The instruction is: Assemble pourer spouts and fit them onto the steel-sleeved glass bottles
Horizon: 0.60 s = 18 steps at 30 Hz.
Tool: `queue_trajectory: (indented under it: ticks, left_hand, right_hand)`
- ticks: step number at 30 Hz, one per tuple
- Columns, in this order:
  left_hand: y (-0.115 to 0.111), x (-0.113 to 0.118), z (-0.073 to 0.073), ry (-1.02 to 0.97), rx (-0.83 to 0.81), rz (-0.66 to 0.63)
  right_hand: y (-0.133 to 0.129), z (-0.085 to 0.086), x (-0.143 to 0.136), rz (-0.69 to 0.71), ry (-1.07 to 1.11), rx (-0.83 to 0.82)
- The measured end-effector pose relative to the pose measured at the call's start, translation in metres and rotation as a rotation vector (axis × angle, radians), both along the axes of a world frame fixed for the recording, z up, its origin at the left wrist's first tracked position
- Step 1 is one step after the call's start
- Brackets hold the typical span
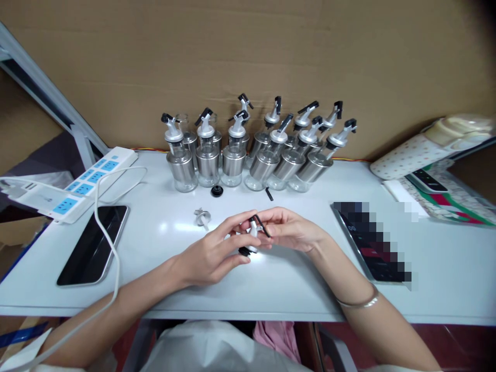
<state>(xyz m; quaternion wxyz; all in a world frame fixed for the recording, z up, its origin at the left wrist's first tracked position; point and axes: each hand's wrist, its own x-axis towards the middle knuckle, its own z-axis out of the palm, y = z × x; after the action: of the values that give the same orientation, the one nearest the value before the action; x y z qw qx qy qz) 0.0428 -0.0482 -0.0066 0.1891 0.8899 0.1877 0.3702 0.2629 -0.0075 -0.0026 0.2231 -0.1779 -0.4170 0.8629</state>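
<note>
Near the middle of the table, my left hand (pixel 217 253) is closed round a white and black pourer top (pixel 253 235). My right hand (pixel 289 230) meets it from the right, its fingers pinched on the black lever (pixel 262 226) of that top. Left of the hands lies a loose silver-grey pourer piece (pixel 202 218). Behind them are a round black stopper (pixel 217 191) and a small black lever (pixel 269 194). Several glass and steel bottles (pixel 233 161), many with pourer tops on, stand in rows at the back.
A power strip (pixel 91 181) with a white cable (pixel 101 219) and a dark phone (pixel 95 245) are at the left. At the right lie another phone (pixel 368 243) and a dotted flask (pixel 422 147). Cardboard (pixel 248 51) rises behind the table (pixel 271 294).
</note>
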Motion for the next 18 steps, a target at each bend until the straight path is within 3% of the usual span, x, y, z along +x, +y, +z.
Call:
queue_trajectory:
  ticks: [7,18]
  left_hand:
    - [-0.001,0.0,-0.002,-0.022,-0.004,0.029]
    - [0.002,0.003,-0.008,-0.151,0.046,0.113]
  right_hand:
    - [-0.001,-0.002,-0.005,-0.006,0.02,0.016]
    - [-0.008,0.0,-0.013,-0.236,-0.055,0.338]
